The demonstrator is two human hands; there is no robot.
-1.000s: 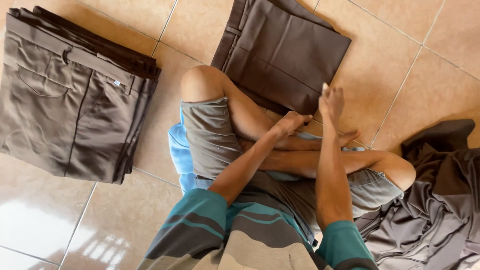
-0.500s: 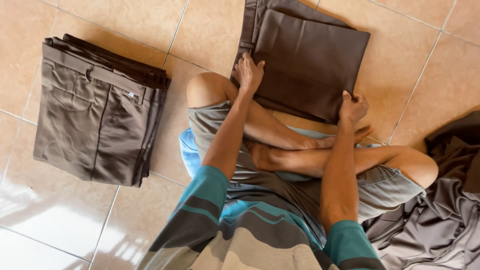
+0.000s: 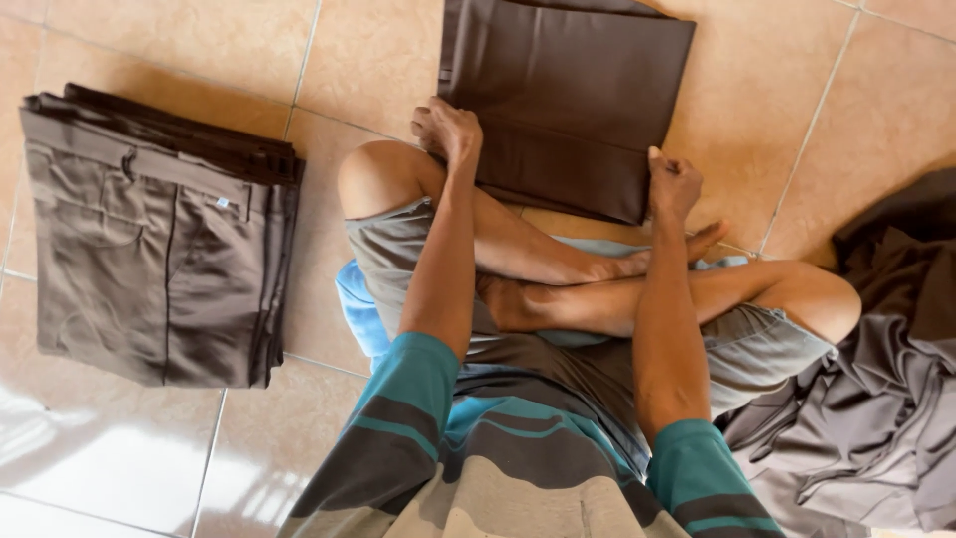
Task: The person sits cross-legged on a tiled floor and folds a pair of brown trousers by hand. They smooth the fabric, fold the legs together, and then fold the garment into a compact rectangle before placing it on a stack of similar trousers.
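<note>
On the tiled floor [image 3: 378, 60], ahead of crossed legs: folded brown trousers [image 3: 578, 100] | left hand [image 3: 448, 130] pinches near-left corner, right hand [image 3: 673, 184] pinches near-right edge | finished stack [image 3: 149, 259] far left, unfolded heap [image 3: 876, 399] right | risk: uneven pull skews the fold, judging by grip.

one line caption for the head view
Both hands press folded brown trousers beside a folded stack.
</note>
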